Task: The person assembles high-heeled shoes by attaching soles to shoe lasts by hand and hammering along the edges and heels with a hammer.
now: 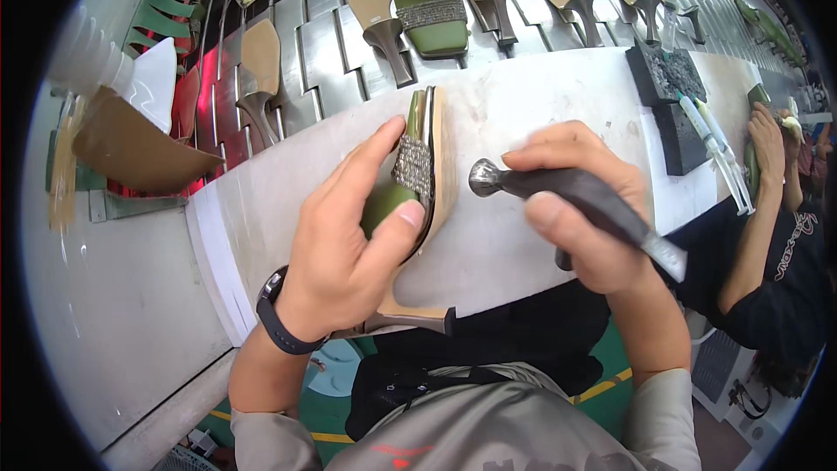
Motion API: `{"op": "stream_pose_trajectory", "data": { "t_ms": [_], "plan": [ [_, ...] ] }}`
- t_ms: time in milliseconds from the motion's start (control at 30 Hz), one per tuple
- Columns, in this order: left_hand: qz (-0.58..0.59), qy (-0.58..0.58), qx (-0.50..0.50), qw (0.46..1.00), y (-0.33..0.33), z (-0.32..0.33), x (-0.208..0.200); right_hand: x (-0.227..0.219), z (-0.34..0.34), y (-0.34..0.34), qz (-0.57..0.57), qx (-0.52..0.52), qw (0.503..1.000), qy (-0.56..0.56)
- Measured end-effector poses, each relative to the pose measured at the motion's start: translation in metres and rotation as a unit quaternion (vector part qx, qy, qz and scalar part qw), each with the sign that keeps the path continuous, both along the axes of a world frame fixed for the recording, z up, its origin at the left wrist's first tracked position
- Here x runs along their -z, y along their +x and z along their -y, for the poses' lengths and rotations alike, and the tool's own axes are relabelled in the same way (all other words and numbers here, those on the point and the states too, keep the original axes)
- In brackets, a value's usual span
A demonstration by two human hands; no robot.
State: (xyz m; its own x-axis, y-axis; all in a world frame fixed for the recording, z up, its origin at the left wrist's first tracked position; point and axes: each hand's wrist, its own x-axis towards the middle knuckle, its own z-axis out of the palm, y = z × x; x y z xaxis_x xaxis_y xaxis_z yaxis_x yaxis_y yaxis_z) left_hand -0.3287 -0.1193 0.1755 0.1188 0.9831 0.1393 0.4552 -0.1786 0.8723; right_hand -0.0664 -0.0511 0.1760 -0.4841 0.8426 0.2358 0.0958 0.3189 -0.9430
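A heeled sandal (pixel 412 170) with a green footbed, a glittery strap and a tan sole lies on its side on the white worktop (pixel 514 288). Its brown heel points toward my body. My left hand (pixel 336 235) is wrapped round the sandal, thumb on the sole's edge and fingers along the far side, so part of the upper is hidden. To the right, above the worktop, my right hand (pixel 602 249) grips a dark shoemaker's hammer (pixel 575 190) around its head. The round face points at the sandal, apart from it; the flat end points right. Most of the handle is hidden.
Beyond the worktop, a metal slat conveyor (pixel 323 61) carries several tan soles with heels and another green sandal (pixel 436 26). A dark foam block (pixel 667 78) and syringes (pixel 719 144) stand right. A co-worker's hand (pixel 767 144) is farther right. Brown sheet (pixel 139 144) hangs left.
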Motion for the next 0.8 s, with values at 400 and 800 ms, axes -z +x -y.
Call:
{"op": "stream_pose_trajectory", "data": {
  "t_ms": [400, 800],
  "plan": [
    [-0.086, 0.022, -0.008, 0.996, -0.003, -0.009, 0.012, -0.036, -0.048, -0.045, -0.029, -0.072, 0.962, -0.26],
    [-0.142, 0.035, 0.004, 0.989, -0.006, -0.006, 0.004, -0.045, -0.051, -0.046, 0.074, -0.104, 0.98, -0.156]
  ]
}}
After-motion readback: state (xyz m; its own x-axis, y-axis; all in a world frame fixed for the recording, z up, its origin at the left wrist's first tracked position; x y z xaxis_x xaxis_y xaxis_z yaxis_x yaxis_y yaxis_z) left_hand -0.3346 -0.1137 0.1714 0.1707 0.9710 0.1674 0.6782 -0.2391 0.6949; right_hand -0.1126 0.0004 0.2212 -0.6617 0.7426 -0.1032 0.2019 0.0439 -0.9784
